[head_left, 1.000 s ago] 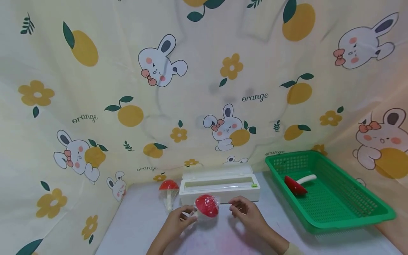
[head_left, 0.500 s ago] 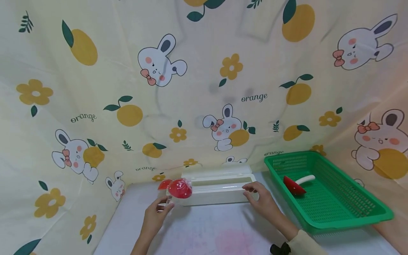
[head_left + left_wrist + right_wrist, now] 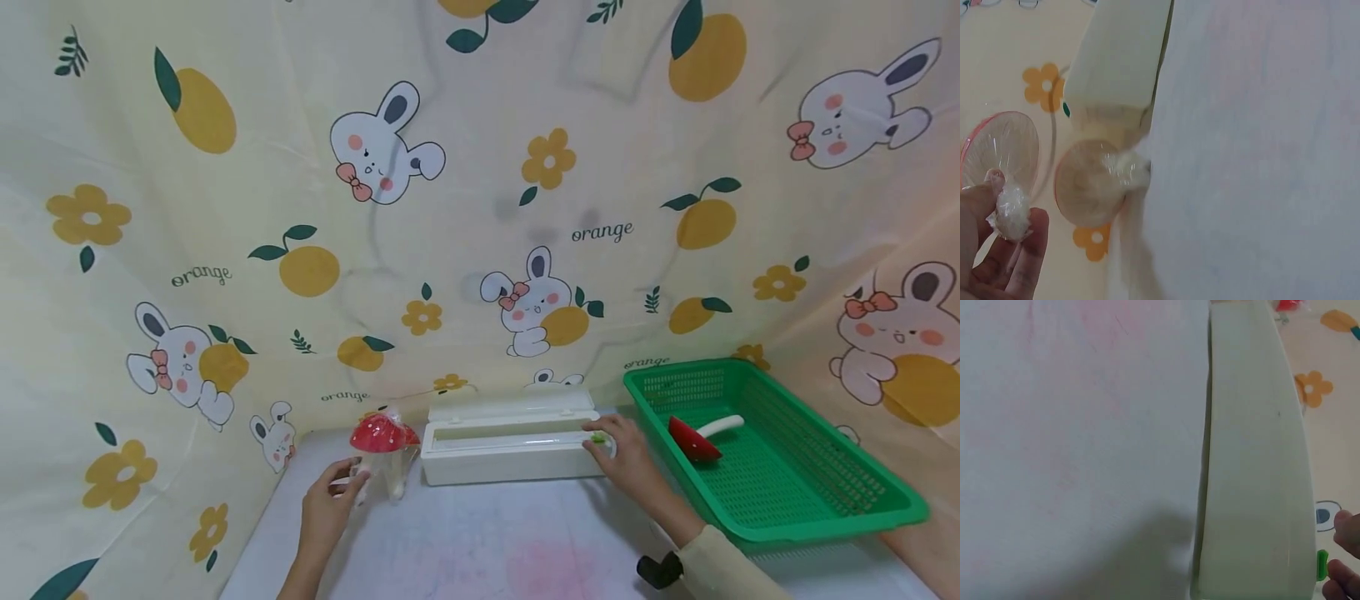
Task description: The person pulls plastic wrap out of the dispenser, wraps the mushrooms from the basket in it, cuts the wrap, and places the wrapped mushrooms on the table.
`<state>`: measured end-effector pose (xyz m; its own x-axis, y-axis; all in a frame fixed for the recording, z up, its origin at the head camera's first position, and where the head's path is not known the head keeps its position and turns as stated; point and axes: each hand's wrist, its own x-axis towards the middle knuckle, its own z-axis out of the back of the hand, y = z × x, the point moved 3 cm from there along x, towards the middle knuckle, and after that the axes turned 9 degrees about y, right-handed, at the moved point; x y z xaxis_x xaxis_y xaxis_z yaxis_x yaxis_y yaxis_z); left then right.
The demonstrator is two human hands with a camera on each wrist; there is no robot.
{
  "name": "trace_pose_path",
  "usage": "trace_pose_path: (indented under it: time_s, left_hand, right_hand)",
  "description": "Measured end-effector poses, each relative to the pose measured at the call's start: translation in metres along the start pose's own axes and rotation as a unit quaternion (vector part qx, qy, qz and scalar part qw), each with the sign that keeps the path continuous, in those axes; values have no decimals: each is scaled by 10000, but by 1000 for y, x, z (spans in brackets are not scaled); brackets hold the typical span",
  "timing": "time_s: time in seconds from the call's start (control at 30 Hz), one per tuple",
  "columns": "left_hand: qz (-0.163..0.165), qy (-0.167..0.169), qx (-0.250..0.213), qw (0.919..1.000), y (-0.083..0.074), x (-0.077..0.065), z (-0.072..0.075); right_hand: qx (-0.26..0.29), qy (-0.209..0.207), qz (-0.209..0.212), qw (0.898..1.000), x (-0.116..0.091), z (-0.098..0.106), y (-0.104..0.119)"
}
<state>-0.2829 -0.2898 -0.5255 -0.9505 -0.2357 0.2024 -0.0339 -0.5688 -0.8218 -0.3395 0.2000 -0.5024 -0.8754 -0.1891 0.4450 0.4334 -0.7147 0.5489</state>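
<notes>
At the table's back left, my left hand (image 3: 326, 508) pinches the stem of a red-capped toy mushroom (image 3: 377, 433), wrapped in clear film. It stands upright, cap on top. Just behind it and overlapped by it is a second wrapped mushroom (image 3: 397, 479); its film-covered underside (image 3: 1085, 184) shows in the left wrist view. A long white cling film dispenser (image 3: 510, 467) lies with its lid up. At its right end is my right hand (image 3: 626, 467), thumb and fingers apart, one fingertip right at the green slider (image 3: 1322, 565).
A green plastic basket (image 3: 825, 533) stands on the right of the table, with one red mushroom (image 3: 693, 440) with a white stem lying inside it. A printed cloth (image 3: 465, 208) with rabbits and oranges hangs behind and along the sides. The white tabletop (image 3: 465, 550) has pink stains.
My left hand has carried the wrapped mushroom from the front of the dispenser leftward to beside the other wrapped one, turning it cap up. My right hand has moved rightward to the dispenser's slider end.
</notes>
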Motion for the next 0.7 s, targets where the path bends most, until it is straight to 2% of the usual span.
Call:
trace_pose_path:
  time_s: [0.23,0.37,0.57,0.7]
  left_hand:
    - [470,-320,220,9981,18,6,9]
    - [636,-474,289,9964,29,8,11]
    - [813,-666,152,9943,40,10,13]
    - [947,-561,-17,9939,44,12,14]
  right_hand:
    - [-158,297,-595,9977,7,-6,-7]
    - [-222,414,-917,9947,10,-9,-11]
    - [-273,439,-1044,9932,13,-10,-13]
    - [-375,401,-985,9936,16,-10,-12]
